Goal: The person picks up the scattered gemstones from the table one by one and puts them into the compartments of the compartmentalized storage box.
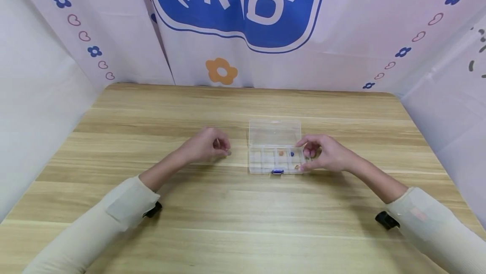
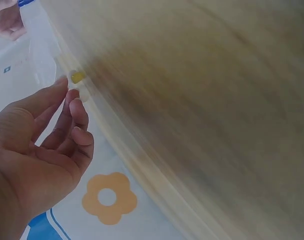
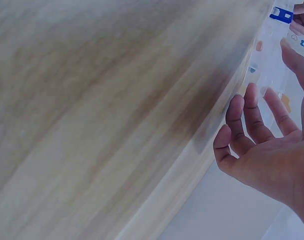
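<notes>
A clear plastic compartment box [image 1: 268, 172] lies on the table with its lid [image 1: 275, 133] folded open toward the back. Its blue latch [image 1: 277, 172] is at the front. The right-hand compartments hold an orange piece [image 1: 281, 153], a dark blue piece [image 1: 292, 154] and a small orange-brown piece [image 1: 297, 167]. My right hand [image 1: 328, 153] grips the box's right end, thumb at the front corner and index finger at the back. Left of the box, my left hand [image 1: 209, 145] pinches a small yellow piece [image 2: 77, 77] at its fingertips; its exact kind is unclear.
The wood-grain table [image 1: 228, 223] reaches back to a white cloth banner [image 1: 341, 67] with a blue emblem and flowers. White cloth walls [image 1: 34, 96] stand on both sides. Dark wrist devices [image 1: 387, 220] sit under the pale sleeves.
</notes>
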{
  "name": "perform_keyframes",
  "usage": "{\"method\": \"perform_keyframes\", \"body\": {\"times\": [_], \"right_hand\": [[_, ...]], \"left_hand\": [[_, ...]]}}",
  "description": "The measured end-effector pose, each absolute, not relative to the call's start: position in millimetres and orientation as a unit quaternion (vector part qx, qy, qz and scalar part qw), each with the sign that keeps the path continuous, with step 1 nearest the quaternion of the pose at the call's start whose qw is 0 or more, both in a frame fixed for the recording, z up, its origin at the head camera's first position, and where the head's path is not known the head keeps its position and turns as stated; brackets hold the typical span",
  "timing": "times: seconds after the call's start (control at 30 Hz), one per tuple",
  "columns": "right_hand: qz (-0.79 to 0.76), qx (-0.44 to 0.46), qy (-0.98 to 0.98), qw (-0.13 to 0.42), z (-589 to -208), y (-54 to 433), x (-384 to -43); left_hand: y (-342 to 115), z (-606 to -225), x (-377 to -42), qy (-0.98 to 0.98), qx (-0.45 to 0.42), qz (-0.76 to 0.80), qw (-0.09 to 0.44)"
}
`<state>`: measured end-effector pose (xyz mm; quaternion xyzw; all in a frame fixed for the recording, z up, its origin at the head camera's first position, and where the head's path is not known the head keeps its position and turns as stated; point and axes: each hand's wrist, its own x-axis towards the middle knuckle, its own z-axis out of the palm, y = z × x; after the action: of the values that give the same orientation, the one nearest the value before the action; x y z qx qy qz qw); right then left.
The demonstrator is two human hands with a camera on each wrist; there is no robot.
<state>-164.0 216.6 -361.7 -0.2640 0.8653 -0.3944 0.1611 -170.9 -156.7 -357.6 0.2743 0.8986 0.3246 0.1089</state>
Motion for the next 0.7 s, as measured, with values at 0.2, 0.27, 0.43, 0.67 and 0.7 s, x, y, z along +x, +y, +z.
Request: {"method": "perform_keyframes", "body": {"times": [0.2, 0.27, 0.43, 0.67, 0.7], "right_hand": [[-0.394, -0.266, 0.865, 0.162, -360.9, 215.7, -163.7], [-0.394, -0.265, 0.865, 0.162, -361.0, 215.7, -163.8], [-0.396, -0.263, 0.864, 0.163, -361.1, 216.1, -163.9], [-0.396, -0.26, 0.865, 0.166, -360.9, 216.0, -164.1], [-0.396, -0.26, 0.865, 0.166, -360.9, 216.0, -164.1]], "left_hand": [[-156.4, -359.4, -170.9, 0.902, 0.27, 0.315, 0.119], [-156.3, -360.2, -171.3, 0.904, 0.269, 0.312, 0.118], [-156.1, -360.5, -171.6, 0.904, 0.271, 0.308, 0.118], [-157.5, -359.9, -171.6, 0.903, 0.277, 0.304, 0.121], [-157.6, -359.8, -171.5, 0.903, 0.278, 0.303, 0.121]]}}
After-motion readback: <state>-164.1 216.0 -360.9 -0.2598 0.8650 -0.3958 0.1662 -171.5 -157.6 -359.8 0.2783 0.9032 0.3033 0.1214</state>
